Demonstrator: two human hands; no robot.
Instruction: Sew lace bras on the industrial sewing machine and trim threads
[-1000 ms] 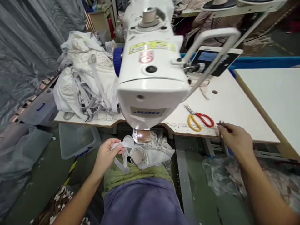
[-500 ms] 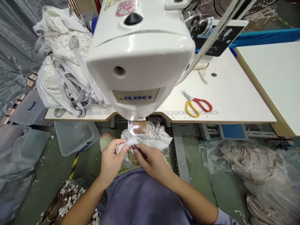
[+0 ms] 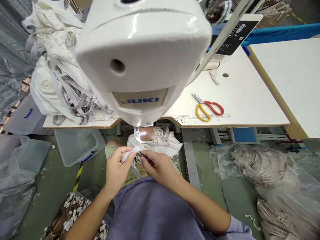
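Note:
My left hand [image 3: 119, 168] pinches a white garment piece [image 3: 128, 156] between thumb and fingers, just below the sewing machine's head. A grey strap [image 3: 135, 172] hangs down from it. Closed around small dark thread snips [image 3: 147, 158], my right hand [image 3: 160, 169] holds their pointed tip against the fabric beside my left thumb. White fabric with lace [image 3: 166, 140] lies over my lap behind the hands. The snips' handles are mostly hidden in my palm.
The white sewing machine head [image 3: 143, 60] hangs over the table's cut-out. Red-and-yellow scissors [image 3: 208, 106] lie on the white table [image 3: 246, 96]. White lace garments [image 3: 58, 76] are heaped at left. A clear bin [image 3: 78, 146] and bagged beige pieces [image 3: 265, 170] are on the floor.
The snips' tips, slightly apart before, now appear closer together at the fabric. Both hands stay close together, and the camera view has shifted slightly.

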